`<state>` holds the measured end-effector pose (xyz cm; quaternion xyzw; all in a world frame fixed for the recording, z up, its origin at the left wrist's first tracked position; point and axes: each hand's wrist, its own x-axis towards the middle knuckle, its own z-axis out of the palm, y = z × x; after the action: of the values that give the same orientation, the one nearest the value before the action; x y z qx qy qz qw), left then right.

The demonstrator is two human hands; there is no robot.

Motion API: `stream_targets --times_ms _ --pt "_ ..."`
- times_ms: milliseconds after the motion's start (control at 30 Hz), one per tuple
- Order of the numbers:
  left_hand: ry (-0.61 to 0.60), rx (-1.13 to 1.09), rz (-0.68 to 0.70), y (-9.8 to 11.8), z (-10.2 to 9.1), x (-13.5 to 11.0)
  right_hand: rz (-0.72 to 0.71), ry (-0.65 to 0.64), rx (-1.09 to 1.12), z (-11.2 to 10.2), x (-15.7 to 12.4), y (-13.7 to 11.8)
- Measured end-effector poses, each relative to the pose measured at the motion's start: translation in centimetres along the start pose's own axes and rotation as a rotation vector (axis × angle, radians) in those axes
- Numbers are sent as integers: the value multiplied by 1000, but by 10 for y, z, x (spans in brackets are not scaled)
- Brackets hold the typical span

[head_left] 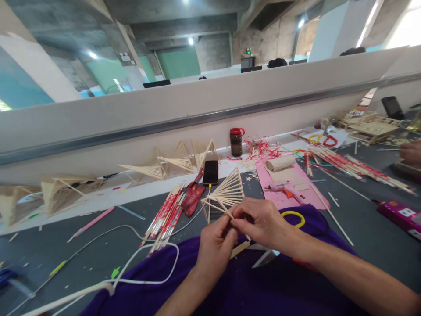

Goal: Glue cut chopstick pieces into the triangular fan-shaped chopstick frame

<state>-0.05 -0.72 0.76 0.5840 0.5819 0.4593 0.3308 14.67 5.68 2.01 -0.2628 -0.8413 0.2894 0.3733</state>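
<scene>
Both my hands are closed at the near end of a fan-shaped wooden stick model, its thin sticks spreading away from me. My left hand grips the model's near corner with thumb and fingers. Close against it, my right hand pinches the end of a thin stick where it meets the model; the fingertips partly hide the joint. Below the hands, a flat wooden strip lies over purple cloth. Scissors with a yellow handle loop lie partly under my right forearm, blades pointing left.
Wrapped stick bundles and a phone lie left of the model. A glue gun rests on pink paper. A white cable loops at left. Similar stick models and a bottle stand along the partition. Another person's hand is at far right.
</scene>
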Motion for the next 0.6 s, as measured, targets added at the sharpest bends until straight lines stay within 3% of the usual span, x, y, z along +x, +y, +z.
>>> stream_targets --times_ms 100,233,300,367,433,500,600 --pt "-5 7 -6 3 -1 0 8 18 -18 0 3 -1" --pt "-54 -32 -73 19 -12 -7 42 72 29 -17 14 -3" --pt "30 33 -67 28 -25 -10 51 81 42 -30 21 -1" --pt "258 139 -7 32 -40 -10 42 43 27 -38 27 6" --pt "398 233 43 29 -54 -5 24 -35 -13 -39 30 17" --pt "423 299 58 20 -66 4 11 -119 -62 -34 32 29" --pt "320 384 43 2 -77 17 13 -211 -100 -24 35 44"
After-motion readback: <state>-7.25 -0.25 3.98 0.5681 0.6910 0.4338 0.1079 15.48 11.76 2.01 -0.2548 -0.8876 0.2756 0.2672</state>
